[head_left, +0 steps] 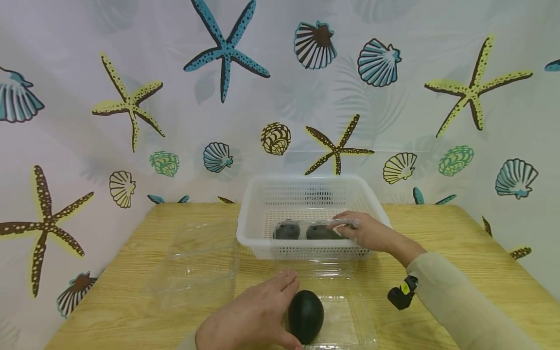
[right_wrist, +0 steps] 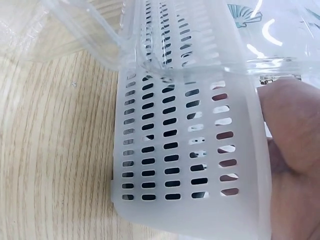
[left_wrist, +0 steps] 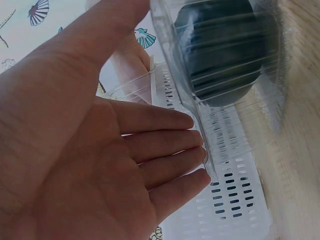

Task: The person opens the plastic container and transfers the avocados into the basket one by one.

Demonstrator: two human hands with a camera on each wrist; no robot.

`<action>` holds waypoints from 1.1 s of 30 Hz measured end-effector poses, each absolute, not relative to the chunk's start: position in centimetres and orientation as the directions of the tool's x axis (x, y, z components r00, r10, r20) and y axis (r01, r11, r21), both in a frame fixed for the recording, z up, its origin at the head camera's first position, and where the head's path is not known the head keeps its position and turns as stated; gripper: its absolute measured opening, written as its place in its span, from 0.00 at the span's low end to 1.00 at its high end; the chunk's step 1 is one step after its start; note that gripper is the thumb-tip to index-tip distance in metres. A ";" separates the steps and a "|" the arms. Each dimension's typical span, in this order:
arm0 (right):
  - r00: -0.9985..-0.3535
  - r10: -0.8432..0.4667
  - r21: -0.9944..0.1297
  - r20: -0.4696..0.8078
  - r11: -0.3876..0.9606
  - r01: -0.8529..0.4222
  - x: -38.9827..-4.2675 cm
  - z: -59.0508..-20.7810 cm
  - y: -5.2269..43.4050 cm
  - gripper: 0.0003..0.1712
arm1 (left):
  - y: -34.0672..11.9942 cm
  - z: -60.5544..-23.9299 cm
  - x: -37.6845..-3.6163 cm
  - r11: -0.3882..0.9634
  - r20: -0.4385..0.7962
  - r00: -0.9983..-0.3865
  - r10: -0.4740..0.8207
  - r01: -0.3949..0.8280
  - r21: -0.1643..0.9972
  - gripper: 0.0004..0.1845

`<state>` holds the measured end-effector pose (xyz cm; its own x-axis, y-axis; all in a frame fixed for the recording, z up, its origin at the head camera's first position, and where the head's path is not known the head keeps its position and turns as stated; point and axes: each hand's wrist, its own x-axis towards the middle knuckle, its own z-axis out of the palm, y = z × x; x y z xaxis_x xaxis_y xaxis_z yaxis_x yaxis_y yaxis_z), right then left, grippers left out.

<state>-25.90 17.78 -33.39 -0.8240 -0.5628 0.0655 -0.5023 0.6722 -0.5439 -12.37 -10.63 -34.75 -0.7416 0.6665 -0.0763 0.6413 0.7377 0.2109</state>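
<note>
Two hands are at work over a wooden table [head_left: 131, 311]. A clear pack [head_left: 312, 229] holding two dark avocados is being handled inside the white basket [head_left: 262, 209], which stands at the middle of the table towards its far edge. The right hand [head_left: 365, 232] reaches over the basket's near rim, and its fingers are curled on the right end of that pack, pinching its clear edge. From the right wrist view only the heel of that hand is seen behind the slotted basket wall, so the grip is judged from the head view.

At the near edge, a single dark avocado [head_left: 305, 316] sits in an open clear tray [head_left: 350, 321]. The left hand [head_left: 253, 318] is held flat and relaxed just beside the avocado's left side, fingers straight and together; nothing is gripped by it. In the left wrist view the fingertips [left_wrist: 192, 150] are seen against the tray's clear wall. A second empty clear tray [head_left: 197, 262] lies towards the left edge.

The step in hand appears to be the moving of packed fruit at the basket. The next move would call for a firm pinch on the thin plastic, so that the pack is kept level and does not spring open, while the near tray is steadied.
</note>
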 end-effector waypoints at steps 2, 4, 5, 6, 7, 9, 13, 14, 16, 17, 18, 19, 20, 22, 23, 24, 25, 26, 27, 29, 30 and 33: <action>-0.825 -0.556 -0.537 0.102 0.667 -0.516 -25.9 -33.5 17.8 0.15 | -10.6 -34.8 -12.4 0.734 -0.070 -0.739 0.671 0.646 0.209 0.57; -0.831 -0.535 -0.519 0.152 0.672 -0.528 -25.8 -33.6 17.8 0.14 | -10.6 -34.8 -12.4 0.730 -0.063 -0.736 0.675 0.651 0.207 0.57; -0.836 -0.520 -0.511 0.176 0.678 -0.529 -25.8 -33.6 17.8 0.14 | -10.6 -34.8 -12.4 0.728 -0.060 -0.734 0.676 0.654 0.206 0.57; -0.840 -0.505 -0.504 0.200 0.682 -0.530 -25.7 -33.7 17.8 0.14 | -10.6 -34.8 -12.4 0.727 -0.059 -0.733 0.677 0.655 0.207 0.57; -0.843 -0.489 -0.498 0.225 0.686 -0.531 -25.7 -33.7 17.8 0.14 | -10.6 -34.8 -12.3 0.726 -0.056 -0.733 0.678 0.656 0.207 0.57; -0.851 -0.453 -0.490 0.266 0.696 -0.524 -25.5 -33.8 17.9 0.14 | -10.6 -34.8 -12.3 0.724 -0.057 -0.732 0.679 0.656 0.213 0.57; -0.856 -0.402 -0.492 0.324 0.702 -0.515 -25.3 -33.8 18.2 0.15 | -10.6 -34.9 -12.3 0.721 -0.053 -0.730 0.681 0.658 0.218 0.57; -0.855 -0.392 -0.489 0.338 0.703 -0.516 -25.2 -33.7 18.3 0.15 | -10.6 -34.9 -12.3 0.721 -0.054 -0.729 0.682 0.657 0.221 0.57; -0.854 -0.368 -0.484 0.367 0.708 -0.514 -24.9 -33.6 18.5 0.16 | -10.6 -34.9 -12.3 0.721 -0.053 -0.730 0.682 0.657 0.220 0.57; -0.854 -0.356 -0.482 0.380 0.712 -0.512 -24.7 -33.5 18.6 0.16 | -10.7 -34.9 -12.3 0.721 -0.053 -0.730 0.681 0.656 0.223 0.58; -0.853 -0.345 -0.480 0.393 0.714 -0.510 -24.5 -33.4 18.7 0.16 | -10.7 -34.9 -12.3 0.720 -0.051 -0.730 0.682 0.657 0.222 0.58; -0.852 -0.333 -0.478 0.404 0.717 -0.507 -24.3 -33.3 18.9 0.17 | -10.7 -34.9 -12.3 0.720 -0.050 -0.730 0.682 0.657 0.224 0.58; -0.848 -0.326 -0.473 0.417 0.719 -0.509 -24.1 -33.2 19.1 0.17 | -10.7 -34.9 -12.3 0.720 -0.051 -0.730 0.682 0.657 0.225 0.58; -0.842 -0.317 -0.470 0.436 0.718 -0.514 -23.7 -33.2 19.5 0.18 | -10.7 -34.9 -12.2 0.716 -0.042 -0.727 0.685 0.662 0.221 0.58; -0.838 -0.315 -0.465 0.446 0.719 -0.517 -23.5 -33.2 19.7 0.18 | -10.7 -34.9 -12.2 0.716 -0.042 -0.727 0.686 0.663 0.221 0.58; -0.834 -0.313 -0.459 0.454 0.720 -0.520 -23.3 -33.1 19.9 0.18 | -10.7 -34.9 -12.2 0.714 -0.041 -0.725 0.687 0.665 0.220 0.58; -0.831 -0.311 -0.456 0.461 0.720 -0.523 -23.1 -33.1 20.0 0.18 | -10.7 -34.9 -12.2 0.714 -0.044 -0.725 0.688 0.664 0.223 0.57; -0.826 -0.311 -0.449 0.471 0.721 -0.527 -22.9 -33.2 20.2 0.18 | -10.7 -34.9 -12.2 0.713 -0.045 -0.724 0.688 0.664 0.224 0.57; -0.822 -0.308 -0.444 0.479 0.722 -0.530 -22.7 -33.1 20.3 0.18 | -10.7 -34.9 -12.2 0.714 -0.048 -0.724 0.688 0.663 0.227 0.58; -0.813 -0.302 -0.431 0.498 0.727 -0.535 -22.2 -33.1 20.5 0.18 | -10.7 -34.9 -12.2 0.718 -0.054 -0.729 0.683 0.655 0.234 0.58; -0.805 -0.303 -0.426 0.510 0.724 -0.542 -22.0 -33.1 20.6 0.18 | -10.6 -34.9 -12.2 0.719 -0.055 -0.730 0.681 0.653 0.236 0.59; -0.777 -0.313 -0.404 0.547 0.714 -0.572 -21.3 -33.2 20.8 0.19 | -10.6 -34.9 -12.2 0.719 -0.055 -0.730 0.681 0.653 0.237 0.59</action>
<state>-21.30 20.79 -33.19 -0.7765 -0.3134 0.5466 -0.5723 0.7138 -0.4038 -12.20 -10.57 -34.93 -0.7304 0.6808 -0.0547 0.6529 0.7195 0.2367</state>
